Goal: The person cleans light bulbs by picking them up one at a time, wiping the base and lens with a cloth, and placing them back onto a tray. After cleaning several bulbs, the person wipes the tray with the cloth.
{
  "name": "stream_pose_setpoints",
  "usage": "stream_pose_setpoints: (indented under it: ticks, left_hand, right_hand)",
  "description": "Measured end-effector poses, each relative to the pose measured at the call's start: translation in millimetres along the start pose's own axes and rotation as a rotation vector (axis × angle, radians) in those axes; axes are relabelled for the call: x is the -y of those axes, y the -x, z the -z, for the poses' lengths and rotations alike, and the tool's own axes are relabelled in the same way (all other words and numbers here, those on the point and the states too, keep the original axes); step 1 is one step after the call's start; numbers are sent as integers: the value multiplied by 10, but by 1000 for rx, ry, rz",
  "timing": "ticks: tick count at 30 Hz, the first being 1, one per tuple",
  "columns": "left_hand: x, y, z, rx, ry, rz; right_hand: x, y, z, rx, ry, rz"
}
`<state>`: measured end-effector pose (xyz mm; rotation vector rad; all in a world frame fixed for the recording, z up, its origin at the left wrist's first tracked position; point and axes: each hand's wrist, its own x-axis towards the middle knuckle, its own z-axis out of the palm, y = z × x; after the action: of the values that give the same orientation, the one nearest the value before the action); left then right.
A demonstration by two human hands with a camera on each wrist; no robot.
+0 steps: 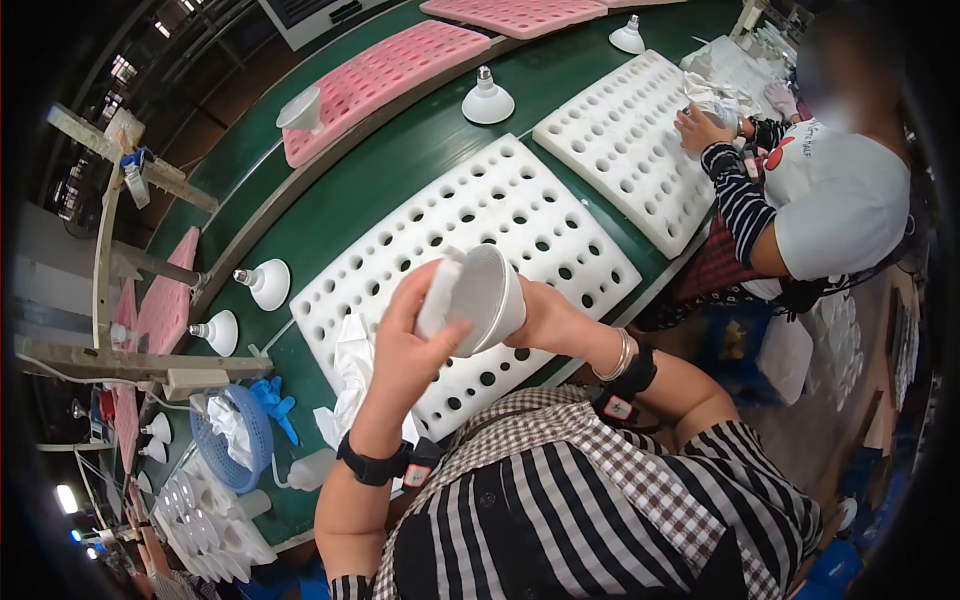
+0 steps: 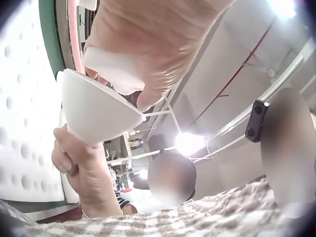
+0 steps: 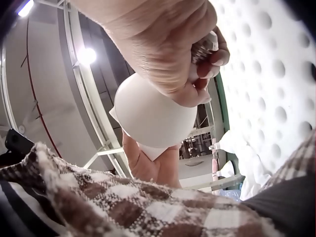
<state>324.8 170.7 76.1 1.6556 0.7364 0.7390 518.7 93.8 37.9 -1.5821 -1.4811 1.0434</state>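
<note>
A white reflector bulb (image 1: pixel 497 300) is held up in front of the body, its wide textured face turned to the left. My right hand (image 1: pixel 558 318) grips it by the neck; the metal screw base (image 3: pixel 203 48) shows between the fingers in the right wrist view. My left hand (image 1: pixel 412 325) pinches a folded white cloth (image 2: pixel 114 70) against the bulb's face rim, the thumb in front of the face. Under both hands lies a white foam tray (image 1: pixel 400 232) with rows of round holes.
White crumpled cloth (image 1: pixel 352 370) lies at the tray's left edge. Several bulbs (image 1: pixel 488 98) stand on the green table (image 1: pixel 420 165). A blue basket (image 1: pixel 205 455) and blue glove (image 1: pixel 275 408) are at left. Another person (image 1: pixel 835 210) works beside a second foam tray (image 1: pixel 585 130).
</note>
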Motion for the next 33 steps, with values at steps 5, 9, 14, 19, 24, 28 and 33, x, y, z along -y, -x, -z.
stream_pose_setpoints:
  ticks: [5,9,14,19,24,28,33]
  left_hand:
    - [-108,-3,-37,70,153,236]
    - [-108,-2,-13,96,180,283]
    - [-31,13,-30,94,145,292]
    - [-18,-8,-65,112,16,298]
    - [-13,-177,-110,95,60,322]
    - [-46,-292,-106,54,179,392]
    - [-55,-113,-111,314,190,296]
  right_hand:
    - [-40,26,-10,3,156,-49]
    - [-62,45,-17,-42,261,-20]
    - [-60,74,-37,-84,336,11]
    - [-15,97,6,-153,554,43]
    - [-27,87,48,-130,549,129]
    - [-45,143,-30,-120,512,146]
    - [-168,179,41,-17,280,1]
